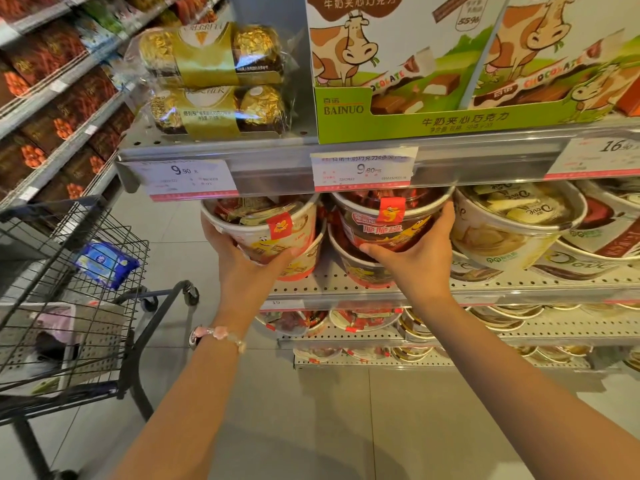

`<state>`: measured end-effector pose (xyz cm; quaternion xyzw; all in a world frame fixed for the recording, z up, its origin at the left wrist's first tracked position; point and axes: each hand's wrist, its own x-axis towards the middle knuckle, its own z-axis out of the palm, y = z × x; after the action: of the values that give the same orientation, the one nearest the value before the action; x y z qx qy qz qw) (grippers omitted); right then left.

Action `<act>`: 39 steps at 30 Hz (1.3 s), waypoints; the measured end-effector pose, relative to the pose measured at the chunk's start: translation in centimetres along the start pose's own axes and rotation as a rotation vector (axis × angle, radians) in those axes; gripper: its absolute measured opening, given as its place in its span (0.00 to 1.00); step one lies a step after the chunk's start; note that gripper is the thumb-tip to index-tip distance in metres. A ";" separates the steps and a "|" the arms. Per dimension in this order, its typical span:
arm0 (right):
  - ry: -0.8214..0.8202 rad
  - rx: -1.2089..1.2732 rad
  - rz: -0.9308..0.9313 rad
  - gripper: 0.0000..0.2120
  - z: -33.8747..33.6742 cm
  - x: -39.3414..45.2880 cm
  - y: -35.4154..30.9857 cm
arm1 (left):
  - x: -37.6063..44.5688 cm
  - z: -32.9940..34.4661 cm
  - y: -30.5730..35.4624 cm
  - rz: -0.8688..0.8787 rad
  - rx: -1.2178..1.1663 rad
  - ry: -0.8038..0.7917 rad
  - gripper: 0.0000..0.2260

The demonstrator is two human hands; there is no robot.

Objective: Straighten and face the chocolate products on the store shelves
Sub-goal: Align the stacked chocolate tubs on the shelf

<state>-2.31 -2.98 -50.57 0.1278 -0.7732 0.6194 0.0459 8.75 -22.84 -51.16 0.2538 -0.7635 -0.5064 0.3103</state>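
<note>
A supermarket aisle of grey perforated shelving, with the middle shelf (450,282) as the marker here. Above it stand the big green-and-white cow-print display cartons (398,74), with gold foil chocolate packs (214,81) to their left. Left of it and lower waits a wire trolley (76,306). On it the chocolate tubs sit stacked two high. The left hand (242,258) grips the pale upper tub (263,223), fingers curled under its base; the right hand (419,254) clasps the dark upper tub (388,216), thumb beneath, fingers wrapped round its far side. Both tubs look tilted forward on the tubs beneath, so a hasty turn could tip one off the shelf edge.
</note>
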 end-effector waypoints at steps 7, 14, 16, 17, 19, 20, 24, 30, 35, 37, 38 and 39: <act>-0.093 -0.019 0.004 0.52 -1.7 -0.4 1.4 | -0.7 0.9 0.1 -0.010 -0.007 0.079 0.50; -0.153 0.001 -0.030 0.50 -2.0 -0.4 1.6 | -0.9 0.5 -0.5 -0.016 0.035 0.005 0.49; -0.146 -0.010 -0.023 0.50 -2.0 -0.4 1.6 | -1.0 0.6 -0.5 -0.010 0.060 0.025 0.47; -0.137 -0.015 -0.018 0.49 -1.8 -0.5 1.6 | -1.1 0.8 -0.5 -0.005 0.072 0.042 0.47; -0.117 -0.030 -0.011 0.50 -1.6 -0.5 1.5 | -1.3 1.4 -0.2 -0.005 0.090 0.092 0.48; -0.107 -0.040 -0.008 0.50 -1.4 -0.5 1.4 | -1.3 1.7 -0.1 -0.009 0.093 0.119 0.48; -0.089 -0.071 -0.010 0.50 -1.2 -0.6 1.0 | -1.3 2.8 0.2 -0.014 0.112 0.204 0.49; -0.050 -0.142 -0.007 0.51 -1.4 -0.6 0.3 | -1.1 3.1 0.2 0.018 0.297 0.243 0.50; -0.020 -0.169 0.012 0.51 -1.2 -0.6 0.0 | -1.2 3.1 0.6 0.021 0.412 0.286 0.50; -0.013 -0.174 0.015 0.51 -1.1 -0.6 -0.1 | -1.5 3.1 0.7 0.014 0.433 0.313 0.50; -0.013 -0.170 0.014 0.51 -1.1 -0.6 -0.1 | -1.6 3.2 0.8 0.000 0.437 0.324 0.50; -0.016 -0.162 0.014 0.50 -1.1 -0.6 -0.1 | -1.8 3.2 0.8 -0.016 0.438 0.335 0.50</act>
<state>-1.78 -1.87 -50.37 0.1232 -0.8220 0.5542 0.0458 7.51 -19.31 -51.73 0.4010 -0.7908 -0.2828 0.3660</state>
